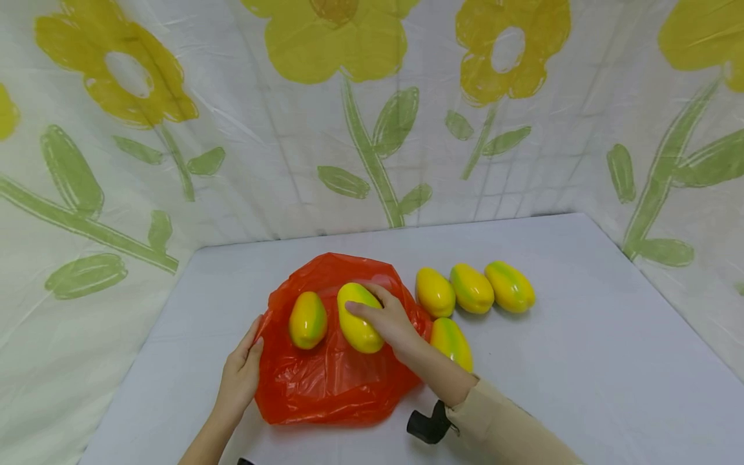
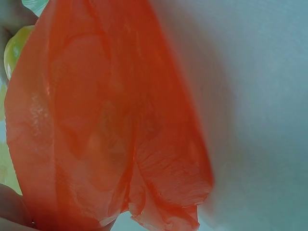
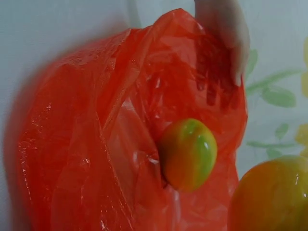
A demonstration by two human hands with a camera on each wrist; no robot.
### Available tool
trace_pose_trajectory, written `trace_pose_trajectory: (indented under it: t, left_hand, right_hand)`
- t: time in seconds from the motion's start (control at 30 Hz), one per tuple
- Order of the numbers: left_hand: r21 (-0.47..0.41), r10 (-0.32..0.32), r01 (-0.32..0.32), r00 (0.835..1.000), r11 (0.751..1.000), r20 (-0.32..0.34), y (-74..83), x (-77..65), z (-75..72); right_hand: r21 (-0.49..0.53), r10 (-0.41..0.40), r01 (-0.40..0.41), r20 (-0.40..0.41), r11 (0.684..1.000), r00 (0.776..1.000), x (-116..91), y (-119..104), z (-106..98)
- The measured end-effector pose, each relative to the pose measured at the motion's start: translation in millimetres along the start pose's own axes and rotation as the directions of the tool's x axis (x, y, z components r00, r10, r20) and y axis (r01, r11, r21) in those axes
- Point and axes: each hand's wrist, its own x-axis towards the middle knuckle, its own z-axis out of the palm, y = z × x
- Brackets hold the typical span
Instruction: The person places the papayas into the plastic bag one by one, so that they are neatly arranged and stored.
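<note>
A red plastic bag (image 1: 325,387) lies spread on the table with its mouth gaping upward. My left hand (image 1: 241,371) grips the bag's left rim; in the right wrist view its fingers show through the red film. One yellow papaya (image 1: 308,321) with a green streak lies inside the bag, left of centre. My right hand (image 1: 392,320) holds a second yellow-green papaya (image 1: 359,326) over the bag's opening, thumb on top. In the right wrist view this held papaya (image 3: 272,199) fills the lower right corner, and the bagged papaya (image 3: 188,155) sits against the film.
Right of the bag, several papayas (image 1: 472,289) stand in a row, and another papaya (image 1: 452,343) lies nearer, partly behind my right forearm. A black object (image 1: 427,425) is by the right sleeve. A flower-printed curtain (image 1: 250,161) hangs behind the white table (image 1: 581,361).
</note>
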Motion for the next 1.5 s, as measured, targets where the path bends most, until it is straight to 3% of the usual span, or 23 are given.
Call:
trace_pose_trajectory:
  t: [0.2, 0.77, 1.5]
  left_hand:
    - [0.006, -0.017, 0.017, 1.000, 1.000, 0.008, -0.5, -0.4, -1.1]
    - [0.014, -0.030, 0.029, 1.000, 0.999, 0.008, -0.2, 1.1, -1.0]
    - [0.010, -0.071, 0.070, 0.997, 0.997, 0.038, 0.3, 5.4, -0.9]
  right_hand:
    - [-0.007, -0.020, 0.020, -0.005, 1.000, 1.000, 12.1, 3.4, 10.1]
    - [-0.046, 0.017, -0.020, -0.060, 0.999, 0.998, 38.7, 9.9, 31.9]
    - [-0.095, 0.061, -0.077, -0.168, 0.993, 0.984, 69.3, 29.3, 47.4]
